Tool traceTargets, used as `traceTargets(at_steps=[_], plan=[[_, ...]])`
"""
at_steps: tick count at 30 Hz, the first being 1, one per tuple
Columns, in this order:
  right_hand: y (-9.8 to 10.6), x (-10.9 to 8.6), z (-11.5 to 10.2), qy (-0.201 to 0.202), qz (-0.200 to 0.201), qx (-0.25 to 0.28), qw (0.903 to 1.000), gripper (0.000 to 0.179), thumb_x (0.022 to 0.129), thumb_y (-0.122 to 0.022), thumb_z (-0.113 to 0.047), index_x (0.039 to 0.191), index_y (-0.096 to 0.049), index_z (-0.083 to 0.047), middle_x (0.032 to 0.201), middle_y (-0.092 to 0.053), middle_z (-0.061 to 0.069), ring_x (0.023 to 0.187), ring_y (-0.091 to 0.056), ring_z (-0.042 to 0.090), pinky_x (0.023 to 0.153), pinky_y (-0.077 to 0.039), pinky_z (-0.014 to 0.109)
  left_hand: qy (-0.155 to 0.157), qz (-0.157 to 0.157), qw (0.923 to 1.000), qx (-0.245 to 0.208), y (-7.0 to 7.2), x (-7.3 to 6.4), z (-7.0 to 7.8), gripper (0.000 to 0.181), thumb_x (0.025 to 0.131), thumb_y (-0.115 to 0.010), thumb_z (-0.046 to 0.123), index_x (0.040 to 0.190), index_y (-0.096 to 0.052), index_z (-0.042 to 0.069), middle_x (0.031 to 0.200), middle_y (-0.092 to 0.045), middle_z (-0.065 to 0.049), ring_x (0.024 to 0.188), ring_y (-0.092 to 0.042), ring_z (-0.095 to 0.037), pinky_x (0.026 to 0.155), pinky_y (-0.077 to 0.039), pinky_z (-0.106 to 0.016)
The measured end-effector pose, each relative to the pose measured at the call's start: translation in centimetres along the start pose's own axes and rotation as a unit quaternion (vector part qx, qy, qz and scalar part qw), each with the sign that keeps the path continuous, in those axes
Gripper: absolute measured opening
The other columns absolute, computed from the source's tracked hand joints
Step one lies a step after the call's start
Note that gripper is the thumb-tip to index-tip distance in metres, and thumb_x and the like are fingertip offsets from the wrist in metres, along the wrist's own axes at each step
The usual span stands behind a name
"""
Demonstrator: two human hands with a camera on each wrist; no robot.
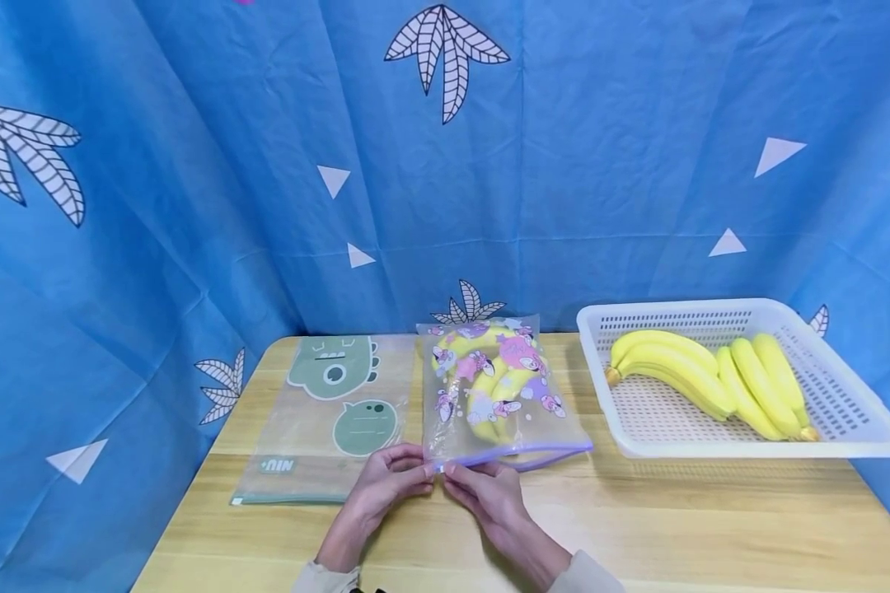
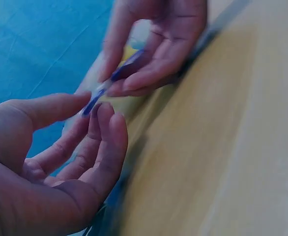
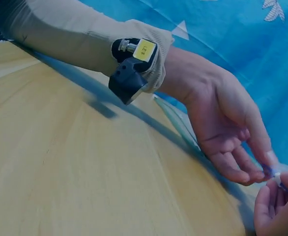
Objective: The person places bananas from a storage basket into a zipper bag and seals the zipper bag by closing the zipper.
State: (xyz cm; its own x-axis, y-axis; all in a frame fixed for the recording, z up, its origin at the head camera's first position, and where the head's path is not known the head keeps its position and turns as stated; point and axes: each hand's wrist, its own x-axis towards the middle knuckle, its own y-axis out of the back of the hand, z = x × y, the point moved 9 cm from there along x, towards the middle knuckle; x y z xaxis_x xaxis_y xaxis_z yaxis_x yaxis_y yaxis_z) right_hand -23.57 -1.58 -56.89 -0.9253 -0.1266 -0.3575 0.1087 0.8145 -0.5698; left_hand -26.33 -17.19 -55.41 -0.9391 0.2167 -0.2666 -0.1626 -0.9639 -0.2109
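Observation:
A clear zip bag printed with pink and purple figures lies on the table with yellow bananas inside it. Along its near edge runs a purple zip strip, which gapes toward the right. My left hand pinches the strip's left end between thumb and fingers. Right beside it, my right hand pinches the strip at the small white slider. In the right wrist view the left hand and the slider show at the right edge.
Left of the hands lies a flat zip bag with green dinosaur prints and a green strip. A white plastic basket holding several bananas stands at the right. Behind the wooden table hangs a blue curtain.

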Motion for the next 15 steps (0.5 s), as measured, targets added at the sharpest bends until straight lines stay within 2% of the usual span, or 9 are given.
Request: traceTargets(at_steps=[5, 15], plan=[[-0.47, 0.15, -0.03, 0.015, -0.008, -0.009, 0.9998, 0.04, 0.087, -0.075, 0.007, 0.119, -0.057, 0.021, 0.097, -0.073, 0.016, 0.086, -0.074, 0.021, 0.089, -0.059, 0.035, -0.018, 0.022, 0.9994, 0.02, -0.05, -0.1, 0.29, 0.03, 0.083, -0.075, -0.011, 0.11, -0.065, -0.017, 0.091, -0.073, -0.013, 0.074, -0.071, -0.02, 0.072, -0.063, -0.033], [-0.3, 0.26, -0.01, 0.012, -0.004, -0.024, 0.9996, 0.037, 0.087, -0.076, 0.005, 0.116, -0.059, 0.021, 0.094, -0.075, 0.016, 0.086, -0.075, 0.022, 0.086, -0.06, 0.033, -0.014, 0.04, 0.9989, 0.019, -0.02, 0.03, -0.03, 0.02, 0.083, -0.076, -0.01, 0.102, -0.07, -0.012, 0.087, -0.074, -0.014, 0.072, -0.071, -0.017, 0.068, -0.062, -0.031]])
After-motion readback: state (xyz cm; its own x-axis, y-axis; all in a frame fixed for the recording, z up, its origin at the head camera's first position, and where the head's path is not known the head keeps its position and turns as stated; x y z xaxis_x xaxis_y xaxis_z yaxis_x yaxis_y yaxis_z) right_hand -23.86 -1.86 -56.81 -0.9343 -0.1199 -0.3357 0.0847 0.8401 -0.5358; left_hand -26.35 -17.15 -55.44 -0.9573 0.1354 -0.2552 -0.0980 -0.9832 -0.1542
